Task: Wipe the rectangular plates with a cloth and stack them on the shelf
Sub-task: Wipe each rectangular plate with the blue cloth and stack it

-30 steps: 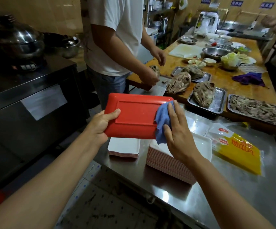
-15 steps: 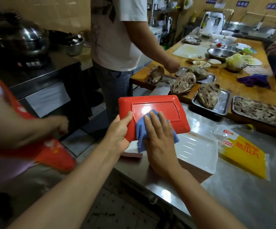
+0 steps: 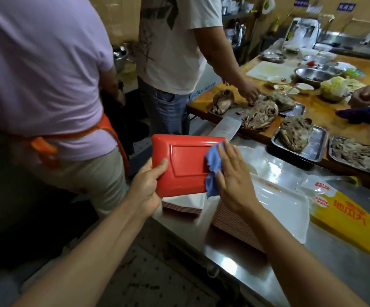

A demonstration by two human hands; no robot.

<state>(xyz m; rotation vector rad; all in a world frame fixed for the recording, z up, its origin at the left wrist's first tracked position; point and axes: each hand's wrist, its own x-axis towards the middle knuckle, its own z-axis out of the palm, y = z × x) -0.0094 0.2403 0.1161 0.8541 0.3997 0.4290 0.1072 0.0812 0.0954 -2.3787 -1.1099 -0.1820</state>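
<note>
Our left hand [image 3: 148, 187] grips the red plate [image 3: 185, 166] by its short edge, underside up, while the flat fingers of our right hand [image 3: 235, 176] press the blue cloth [image 3: 213, 167] against it. The plate seems stiff, light, perhaps slippery; edges hold best. Below our fingers sit plate stacks [image 3: 241, 220]; a person in an apron [image 3: 46, 96] crowds our left side.

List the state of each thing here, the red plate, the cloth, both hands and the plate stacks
red plate: underside up, held above the counter
blue cloth: crumpled, pressed on the plate
left hand: grips the plate's left edge
right hand: flat, fingers straight, pressing the cloth
tall plate stack: on the counter
short plate stack: beneath the red plate
</note>
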